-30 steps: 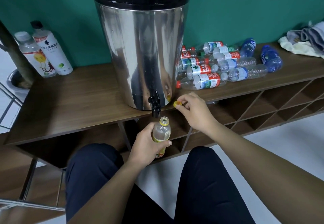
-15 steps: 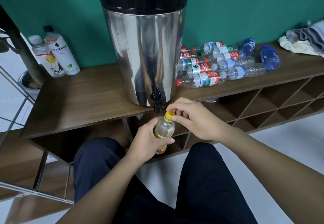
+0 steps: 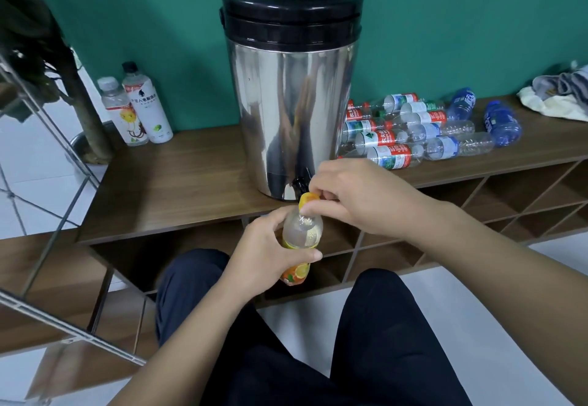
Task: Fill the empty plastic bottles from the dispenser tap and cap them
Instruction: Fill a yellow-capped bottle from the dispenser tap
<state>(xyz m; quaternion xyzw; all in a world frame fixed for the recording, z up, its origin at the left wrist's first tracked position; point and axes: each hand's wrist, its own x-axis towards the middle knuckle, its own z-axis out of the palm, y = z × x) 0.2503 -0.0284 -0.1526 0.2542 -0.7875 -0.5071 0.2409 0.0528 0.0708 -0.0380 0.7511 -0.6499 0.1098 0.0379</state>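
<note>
Your left hand (image 3: 270, 253) wraps the filled bottle (image 3: 300, 240) below the dispenser tap (image 3: 300, 183), your right hand (image 3: 356, 199) pinches its yellow cap (image 3: 308, 199) – empty bottles (image 3: 413, 132) lying on the worktop (image 3: 178, 189) behind.

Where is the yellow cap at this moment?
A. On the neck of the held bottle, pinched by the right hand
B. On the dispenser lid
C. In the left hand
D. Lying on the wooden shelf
A: the right hand pinches the yellow cap atop the small clear plastic bottle, which the left hand grips.
</note>
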